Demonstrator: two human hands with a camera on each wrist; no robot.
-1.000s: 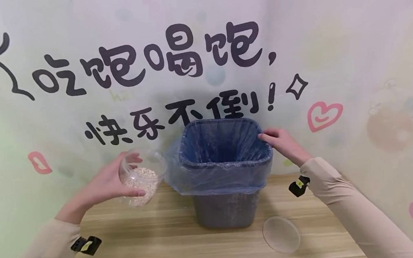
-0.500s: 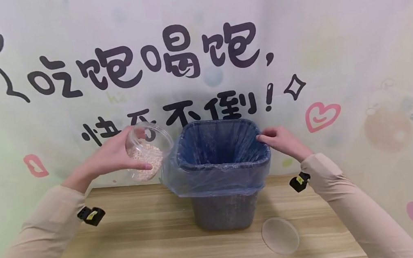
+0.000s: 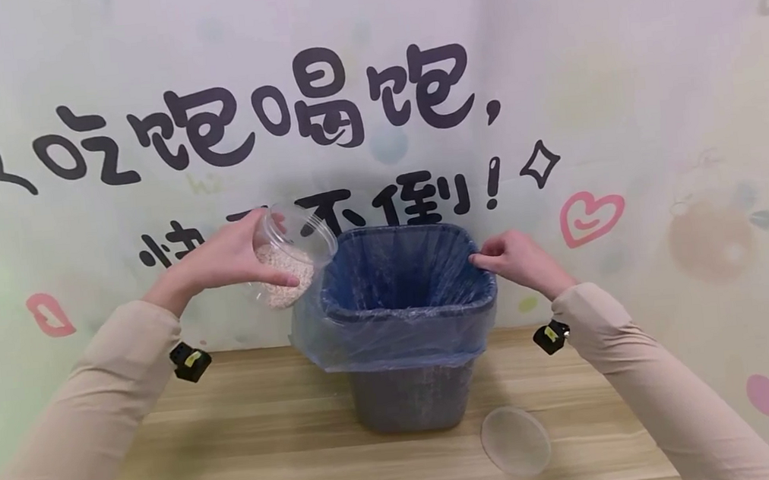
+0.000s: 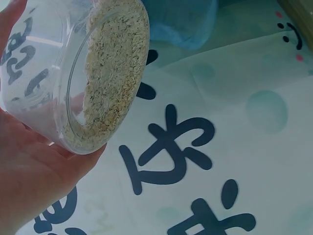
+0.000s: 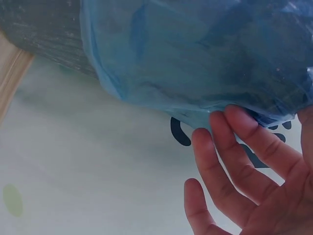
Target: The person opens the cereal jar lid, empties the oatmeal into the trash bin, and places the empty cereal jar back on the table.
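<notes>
My left hand (image 3: pixel 246 258) grips a clear plastic jar (image 3: pixel 288 257) partly filled with pale oat-like flakes (image 4: pixel 115 73). The jar is tilted with its open mouth toward the left rim of a grey bin (image 3: pixel 405 398). The left wrist view shows the flakes banked against the jar's lower side, with my palm under it. A blue plastic bag (image 3: pixel 398 281) lines the bin and folds over its rim. My right hand (image 3: pixel 490 256) holds the bin's right rim; in the right wrist view its fingers (image 5: pixel 230 161) lie against the outside of the bag (image 5: pixel 195 54).
The bin stands on a wooden table (image 3: pixel 259 449) against a wall printed with black characters. A clear round lid (image 3: pixel 515 440) lies flat on the table in front of the bin, to the right. A black tag sits on each sleeve at the wrist.
My left hand has raised the jar and carried it right, up to the bin's left rim, tilting it further. My right hand has stayed on the right rim.
</notes>
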